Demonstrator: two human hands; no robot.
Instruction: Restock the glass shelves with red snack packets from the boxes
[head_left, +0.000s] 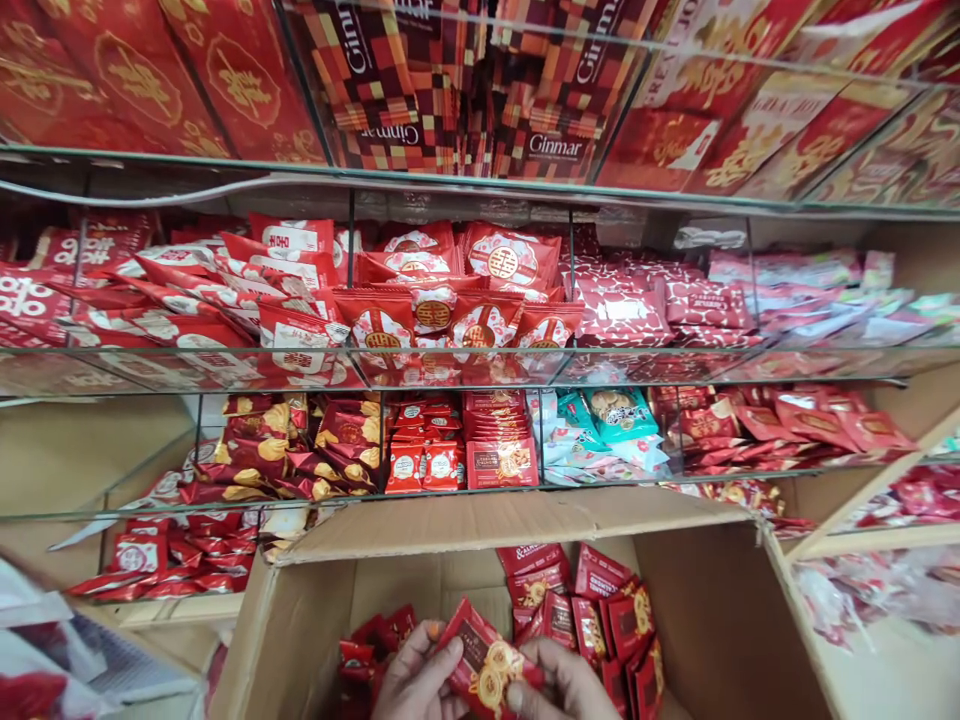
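Nearest the camera, at the bottom centre, a small red packet [487, 662] printed with round golden biscuits lies tilted between a person's two bare hands; the left hand [421, 672] pinches its left end, thumb on top, and the right hand [568, 685] grips its right end, thumb pressed near the lower edge. The step in hand appears to be handling this single wrapped piece over an open cardboard box [712, 615]; any next move would seem to call for a light grip at the ends, as the wrapper looks thin, and for one hand to let go before the other could carry it alone.

Inside the box, just beyond the right hand, is a loose pile of similar packets [589, 625]; a smaller, darker heap of red packets [367, 655] lies to the left, partly hidden by the left hand.

Beyond the box's far edge runs a glass shelf; at its centre is a stack of red packets [501, 462] with a similar print, between small red-and-white packets [424, 462] on the left and teal packets [619, 412] on the right; higher up, farther tiers hold packets with gold emblems [480, 322] and checkered Ginmar packets [555, 147].
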